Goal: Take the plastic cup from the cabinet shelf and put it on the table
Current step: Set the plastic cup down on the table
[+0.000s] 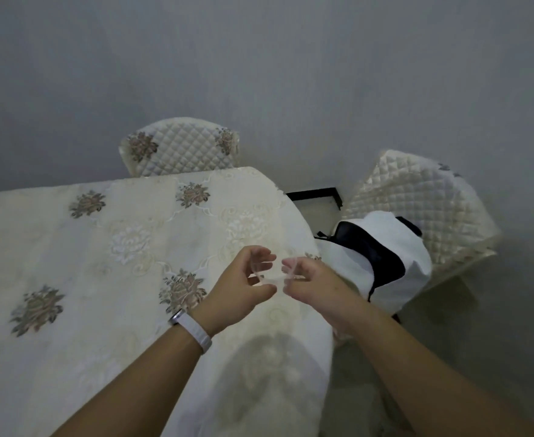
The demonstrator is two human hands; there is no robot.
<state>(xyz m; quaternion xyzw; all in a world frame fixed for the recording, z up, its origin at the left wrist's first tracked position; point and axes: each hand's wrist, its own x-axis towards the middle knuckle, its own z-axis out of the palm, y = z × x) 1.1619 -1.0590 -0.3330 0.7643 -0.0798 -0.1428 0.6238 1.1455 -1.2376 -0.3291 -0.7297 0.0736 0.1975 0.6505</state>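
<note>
A clear plastic cup (275, 270) sits between my two hands, just above the right end of the table (101, 247), which wears a cream floral cloth. My left hand (243, 285), with a white wristband, curls around the cup's left side. My right hand (306, 285) grips its right side with thumb and fingers. The cup is see-through and hard to make out; I cannot tell whether its base touches the cloth. No cabinet is in view.
A quilted chair (180, 149) stands behind the table against the grey wall. Another quilted chair (423, 197) at the right carries a white and black bag (379, 257). The table's right edge runs close under my right hand.
</note>
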